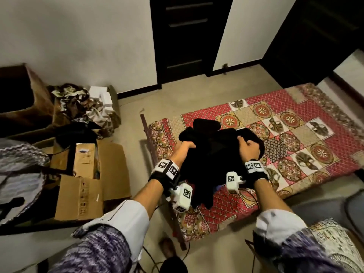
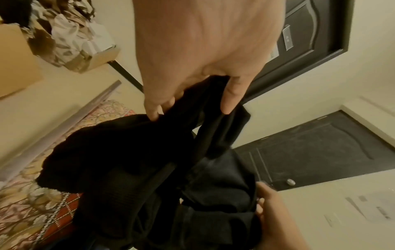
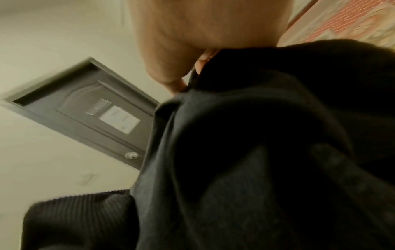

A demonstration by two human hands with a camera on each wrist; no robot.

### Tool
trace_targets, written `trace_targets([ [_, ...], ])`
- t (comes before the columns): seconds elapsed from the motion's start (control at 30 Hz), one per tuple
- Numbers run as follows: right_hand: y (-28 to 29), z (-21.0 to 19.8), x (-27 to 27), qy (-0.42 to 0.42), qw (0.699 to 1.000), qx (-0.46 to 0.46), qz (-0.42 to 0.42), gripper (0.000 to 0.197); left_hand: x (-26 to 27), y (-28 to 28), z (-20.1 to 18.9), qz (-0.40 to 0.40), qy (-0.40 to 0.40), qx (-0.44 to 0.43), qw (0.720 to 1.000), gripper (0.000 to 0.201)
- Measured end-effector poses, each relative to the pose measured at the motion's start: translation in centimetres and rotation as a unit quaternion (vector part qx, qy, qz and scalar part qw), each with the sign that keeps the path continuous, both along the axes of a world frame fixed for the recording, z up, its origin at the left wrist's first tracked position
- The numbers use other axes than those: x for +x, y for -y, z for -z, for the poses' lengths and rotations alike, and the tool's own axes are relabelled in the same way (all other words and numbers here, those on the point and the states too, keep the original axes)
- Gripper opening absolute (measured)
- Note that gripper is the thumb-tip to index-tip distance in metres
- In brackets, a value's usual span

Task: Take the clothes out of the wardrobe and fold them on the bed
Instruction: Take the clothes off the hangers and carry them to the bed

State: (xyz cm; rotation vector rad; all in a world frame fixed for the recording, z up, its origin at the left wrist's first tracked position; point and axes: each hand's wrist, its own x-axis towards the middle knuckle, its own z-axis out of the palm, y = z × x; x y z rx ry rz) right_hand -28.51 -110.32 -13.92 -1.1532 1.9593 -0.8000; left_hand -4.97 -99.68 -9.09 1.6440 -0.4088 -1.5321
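Two hands grip one bundle of black clothes [image 1: 214,154], held over the near left corner of the bed [image 1: 307,115] at centre frame in the head view. That view alone shows the full layout: the patterned red bedcover running toward the right edge, cardboard boxes [image 1: 86,186] at lower left, and a dark door [image 1: 189,36] at top centre. The left wrist view adds what the head view hides: the left hand [image 2: 192,55] has its fingers [image 2: 232,96] curled down over a fold of the black fabric, thumb and fingers pinching it from either side, and the right hand [image 2: 275,219] appears at lower right against the far edge of the bundle. The right wrist view is blurred; it shows the right hand [image 3: 192,42] at top centre with the cloth bunched directly below it, fingers mostly hidden by fabric. In the head view the right hand [image 1: 249,147] is closed over the bundle's upper right edge, and the left hand [image 1: 185,146] grips the upper left edge.
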Motion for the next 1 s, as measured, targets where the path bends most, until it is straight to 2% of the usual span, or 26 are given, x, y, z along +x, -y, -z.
trace_targets([
  [0.03, -0.1, 2.2, -0.4, -0.011, 0.999, 0.040, -0.003, 0.055, -0.1, -0.7, 0.5, 0.026, -0.003, 0.014, 1.000, 0.013],
  [0.1, -0.9, 6.3, -1.2, -0.001, 0.992, 0.125, -0.018, 0.041, -0.2, -1.7, 2.7, 0.071, -0.021, 0.031, 0.997, 0.023],
  [0.13, -1.8, 7.9, -1.2, 0.002, 0.988, 0.152, -0.030, 0.033, -0.1, -2.3, 3.8, 0.071, -0.033, 0.031, 0.996, 0.024],
  [0.2, -3.5, 11.5, -0.8, 0.009, 0.981, 0.186, -0.054, 0.025, 0.6, -4.2, 5.3, 0.077, -0.044, 0.044, 0.995, 0.006],
  [0.23, -4.5, 13.1, -0.1, 0.012, 0.977, 0.200, -0.075, 0.023, 1.0, -5.2, 5.5, 0.074, -0.053, 0.053, 0.994, 0.007],
  [0.3, -6.2, 18.9, 0.9, 0.040, 0.968, 0.222, -0.110, 0.019, 2.1, -7.6, 6.5, 0.052, -0.056, 0.070, 0.995, 0.013],
  [0.37, -9.2, 19.9, 3.9, 0.060, 0.958, 0.246, -0.134, 0.023, 3.6, -10.7, 6.6, 0.026, -0.036, 0.078, 0.996, 0.017],
  [0.43, -13.1, 16.8, 8.1, 0.041, 0.951, 0.265, -0.154, 0.022, 5.8, -14.6, 7.0, -0.009, -0.036, 0.084, 0.996, 0.018],
  [0.47, -14.8, 17.1, 9.6, 0.033, 0.943, 0.283, -0.174, 0.021, 6.9, -16.5, 7.1, -0.026, -0.032, 0.086, 0.995, 0.018],
  [0.5, -16.1, 19.8, 11.2, 0.032, 0.931, 0.300, -0.208, 0.023, 8.4, -18.9, 7.2, -0.047, -0.026, 0.095, 0.994, 0.018],
  [0.53, -17.6, 20.8, 12.7, 0.025, 0.917, 0.314, -0.246, 0.026, 9.5, -21.0, 7.0, -0.070, -0.017, 0.104, 0.992, 0.015],
  [0.63, -23.7, 19.4, 20.4, 0.034, 0.883, 0.330, -0.333, 0.027, 13.5, -29.2, 6.4, -0.146, 0.032, 0.115, 0.982, 0.008],
  [0.73, -32.6, 11.2, 29.3, 0.042, 0.833, 0.329, -0.444, 0.027, 17.2, -38.7, 5.9, -0.226, 0.060, 0.108, 0.966, 0.014],
  [0.8, -38.4, 9.8, 34.4, 0.008, 0.792, 0.294, -0.534, 0.023, 19.3, -45.8, 5.4, -0.293, 0.076, 0.093, 0.949, 0.009],
  [0.83, -41.2, 10.7, 37.3, -0.001, 0.766, 0.271, -0.583, 0.028, 20.4, -49.8, 4.9, -0.324, 0.089, 0.088, 0.938, 0.011],
  [0.87, -43.6, 9.5, 39.7, -0.017, 0.739, 0.242, -0.629, 0.031, 21.1, -52.5, 4.0, -0.354, 0.106, 0.080, 0.926, 0.012],
  [0.9, -46.3, 9.1, 42.4, -0.038, 0.701, 0.218, -0.678, 0.030, 21.9, -55.5, 3.2, -0.388, 0.122, 0.071, 0.911, 0.014],
  [0.93, -50.1, 7.0, 45.5, -0.046, 0.653, 0.179, -0.734, 0.024, 22.9, -59.2, 2.2, -0.426, 0.139, 0.056, 0.892, 0.015],
  [0.97, -53.3, 4.5, 47.8, -0.045, 0.610, 0.149, -0.777, 0.019, 23.5, -62.1, 1.1, -0.455, 0.148, 0.039, 0.877, 0.016],
  [1.0, -57.7, 0.3, 50.3, -0.043, 0.566, 0.119, -0.815, 0.021, 24.5, -65.9, -0.1, -0.489, 0.162, 0.024, 0.857, 0.017],
])
